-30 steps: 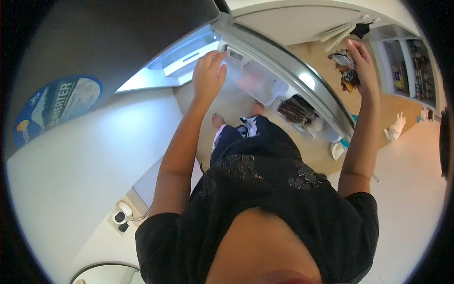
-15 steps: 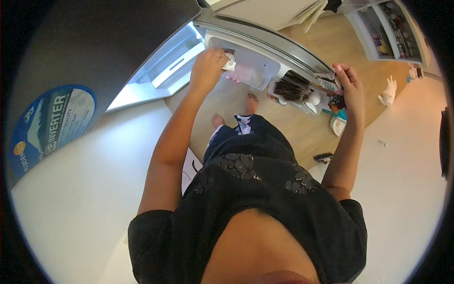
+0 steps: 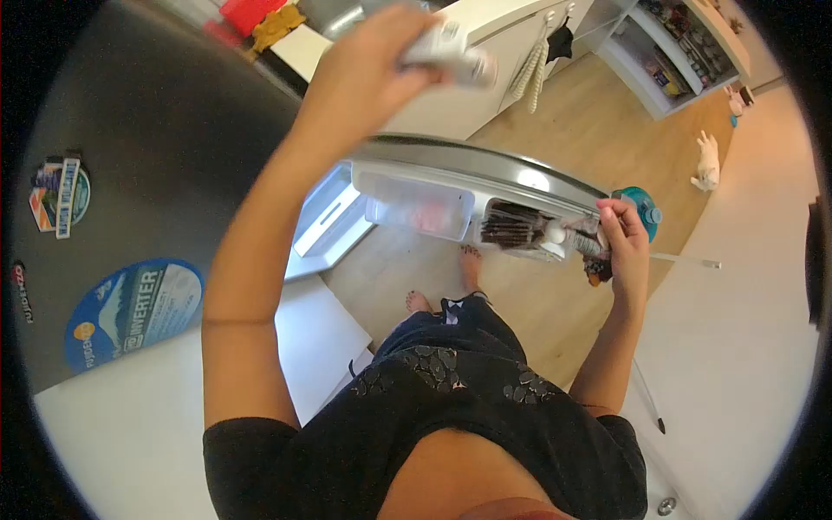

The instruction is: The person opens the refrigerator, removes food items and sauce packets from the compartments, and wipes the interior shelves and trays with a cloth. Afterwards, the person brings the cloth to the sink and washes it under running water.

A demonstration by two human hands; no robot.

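High at the top left, above the fridge door's edge, my left hand (image 3: 368, 74) grips a small white packet (image 3: 451, 56), blurred by motion. My right hand (image 3: 626, 243), at the outer end of the door (image 3: 485, 160), holds a crumpled dark and patterned wrapper (image 3: 592, 251). Below the door edge, the door shelf carries a clear plastic bin (image 3: 420, 208) with something pinkish in it. Beside that bin stands a container of dark brown flat packs (image 3: 511, 227), with a white rounded item (image 3: 555, 232) at its right.
The dark fridge front (image 3: 165, 165) fills the left. A counter edge (image 3: 299, 48) with red and yellow cloths (image 3: 276, 28) lies behind. A blue-green bottle (image 3: 641, 208) stands beyond my right hand. A white cat (image 3: 708, 163) lies on the floor near a shelf unit (image 3: 654, 78).
My left hand has risen out of the door bin with the white packet, up past the door edge. My right hand still holds the wrapper near the door's end. The view has shifted.
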